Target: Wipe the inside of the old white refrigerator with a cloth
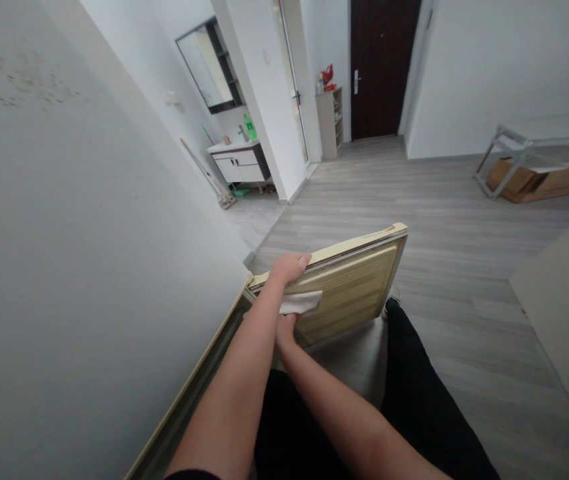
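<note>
A yellowed refrigerator-type door (349,287) stands open in front of me, its ribbed inner panel facing me and a grey gasket along its edge. My left hand (288,268) is closed over the top edge of the door, near the hinge side. Just below it, my right hand (287,328) holds a folded white cloth (302,303) against the inner panel. The fingers of the right hand are partly hidden behind the cloth and my left forearm. The cabinet's long pale edge (199,360) runs down to the lower left, partly covered by my arm.
A white wall (114,233) rises close on the left. My legs in black trousers (419,373) are below, one foot by the door's lower corner. Farther off are a washstand (239,165), a shoe cabinet (329,123), a dark door (382,67) and a cardboard box (539,183) under a metal-framed bench.
</note>
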